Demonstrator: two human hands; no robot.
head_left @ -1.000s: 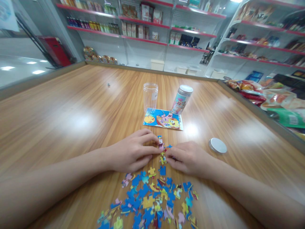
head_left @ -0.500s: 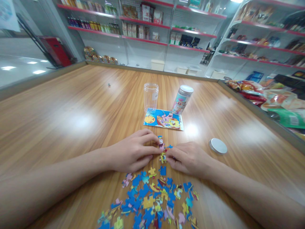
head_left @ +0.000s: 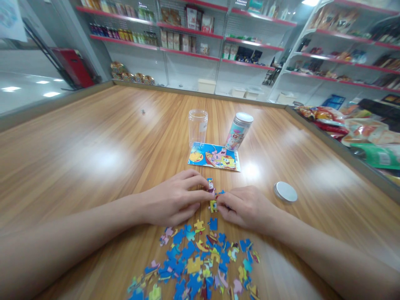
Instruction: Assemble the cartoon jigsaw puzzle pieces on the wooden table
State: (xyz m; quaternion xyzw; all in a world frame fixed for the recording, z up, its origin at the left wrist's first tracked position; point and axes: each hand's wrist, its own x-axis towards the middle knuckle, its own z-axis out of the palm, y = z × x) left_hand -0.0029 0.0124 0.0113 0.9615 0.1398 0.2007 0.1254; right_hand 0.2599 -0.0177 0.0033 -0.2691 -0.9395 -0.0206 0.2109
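A short run of joined jigsaw pieces (head_left: 213,206) in yellow, pink and blue lies on the table between my hands. My left hand (head_left: 175,198) rests beside it, fingers stretched out and apart, index fingertip touching the pieces' left side. From the right, my right hand (head_left: 245,206) has its thumb and fingers pinched at a jigsaw piece at the run's edge; the fingers mostly hide that piece. Just below is a single blue piece (head_left: 213,223). Nearer me spreads a heap of loose jigsaw pieces (head_left: 195,264). Beyond my hands lies the picture card (head_left: 215,157) showing cartoon figures.
Behind the card stand an open clear jar (head_left: 198,127) and a printed canister (head_left: 239,131) with a silver lid. Another silver lid (head_left: 285,191) lies to the right. Packaged goods (head_left: 331,121) line the table's right edge, and stocked shelves (head_left: 190,52) rise behind the table (head_left: 78,146).
Both hands stay in nearly the same place over the joined pieces. Only a very slight shift of the right fingers and the view shows.
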